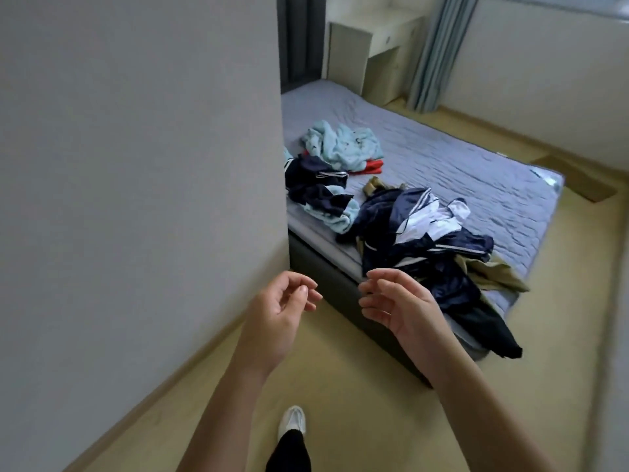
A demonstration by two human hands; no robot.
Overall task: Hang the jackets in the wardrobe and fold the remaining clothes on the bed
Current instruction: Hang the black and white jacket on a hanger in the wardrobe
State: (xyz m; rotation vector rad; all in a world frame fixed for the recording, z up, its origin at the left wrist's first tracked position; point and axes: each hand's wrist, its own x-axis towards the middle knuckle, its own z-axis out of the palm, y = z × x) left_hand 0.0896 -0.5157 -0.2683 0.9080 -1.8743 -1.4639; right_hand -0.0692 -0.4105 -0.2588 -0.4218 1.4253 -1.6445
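Wall [136, 165], pale and plain, fills the left half of the view and hides the left part of the bed. Wood-toned floor [340, 386] runs from the near edge round the bed to the far right. The bed [476, 172] has a grey-lilac quilted cover on a dark base and reaches from the near middle to the far wall. Beyond its far end stands a cream desk [374, 46], with a grey-blue curtain [439, 52] hanging just to the right of it.

The clothes lie unfolded on the bed. A navy and white jacket heap [425, 240] sprawls on the near corner, with a khaki garment [497, 270] poking out at its right and a black garment [490, 328] drooping over the near edge. Left of the heap, close to the wall, lies a navy and light blue bundle [320, 192]. Farther back sits a crumpled light blue garment [343, 144], touching a red piece [372, 166] on its near right side.

Both hands are raised over the floor before the bed's near side, palms turned toward each other. The left hand [282, 308] has its fingers loosely curled, gripping nothing. The right hand [398, 301] is likewise bare, fingers softly bent and slightly spread, apart from the clothes. A white shoe [292, 420] under a black trouser leg shows at the near edge.
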